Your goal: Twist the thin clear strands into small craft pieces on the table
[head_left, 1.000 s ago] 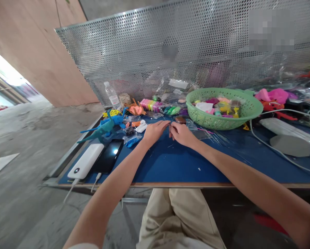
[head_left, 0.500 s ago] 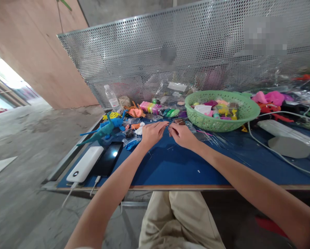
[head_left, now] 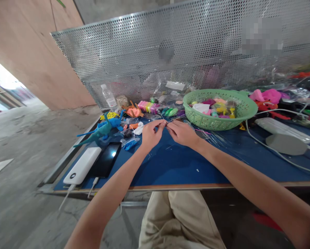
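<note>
My left hand [head_left: 152, 133] is closed in a pinch, thumb and index fingertips pressed together over the middle of the blue table [head_left: 167, 166]. Close against it is my right hand [head_left: 183, 132], its fingers bent and their tips meeting those of the left. Whatever is between the fingertips is too small and hidden to name. A white clay-like lump [head_left: 138, 128] and a blue piece in a clear bag [head_left: 130, 144] lie left of my left hand. Thin clear strands [head_left: 218, 139] lie to the right of my right hand.
A green basket [head_left: 219, 125] of colourful pieces stands behind my right hand. Left are a blue-green dinosaur figure [head_left: 103, 130], a phone [head_left: 109, 160] and a white power bank [head_left: 82, 166]. A plastic bottle [head_left: 109, 97] stands by the perforated metal screen [head_left: 134, 52]. A cable [head_left: 264, 150] runs at right.
My hands have come together, fingertips now meeting where a small gap showed before. The right hand's fingers have turned and stretched toward the left hand. The view has shifted slightly.
</note>
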{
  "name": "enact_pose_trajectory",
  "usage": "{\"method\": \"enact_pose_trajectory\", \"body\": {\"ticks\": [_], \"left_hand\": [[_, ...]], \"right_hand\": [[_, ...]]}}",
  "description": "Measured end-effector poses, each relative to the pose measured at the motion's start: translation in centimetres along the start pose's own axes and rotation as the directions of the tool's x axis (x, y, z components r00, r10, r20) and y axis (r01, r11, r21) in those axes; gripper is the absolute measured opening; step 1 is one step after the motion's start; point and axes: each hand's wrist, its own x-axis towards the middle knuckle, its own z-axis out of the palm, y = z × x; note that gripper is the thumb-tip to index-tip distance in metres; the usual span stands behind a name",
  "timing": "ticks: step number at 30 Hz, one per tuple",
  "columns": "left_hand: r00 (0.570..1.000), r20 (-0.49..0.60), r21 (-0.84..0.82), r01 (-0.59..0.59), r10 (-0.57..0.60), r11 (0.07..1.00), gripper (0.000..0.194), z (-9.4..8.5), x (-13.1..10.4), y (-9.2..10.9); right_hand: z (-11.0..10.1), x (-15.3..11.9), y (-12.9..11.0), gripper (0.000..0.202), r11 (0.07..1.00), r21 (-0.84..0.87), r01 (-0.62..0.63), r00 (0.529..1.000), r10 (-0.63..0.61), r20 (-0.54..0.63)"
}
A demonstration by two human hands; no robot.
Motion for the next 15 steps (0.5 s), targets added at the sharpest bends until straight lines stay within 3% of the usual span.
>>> {"method": "enact_pose_trajectory", "body": {"ticks": [6,10,15], "left_hand": [[0.990,0.090,-0.191,0.121,-0.105,0.974,0.031,-0.19,0.25,0.10],[0.988,0.137,-0.137,0.093,-0.074,0.986,0.032,-0.44,0.11,0.05],[0.991,0.089,-0.152,0.109,-0.096,0.982,0.033,-0.39,0.00,0.17]], "right_hand": [[-0.27,0.12,0.09,0.022,0.998,0.057,0.000,0.999,0.003,-0.053],[-0.54,0.17,0.08,0.025,0.999,0.051,0.006,0.999,-0.004,-0.039],[-0.39,0.13,0.07,0.022,0.999,0.036,0.010,1.000,-0.010,-0.001]]}}
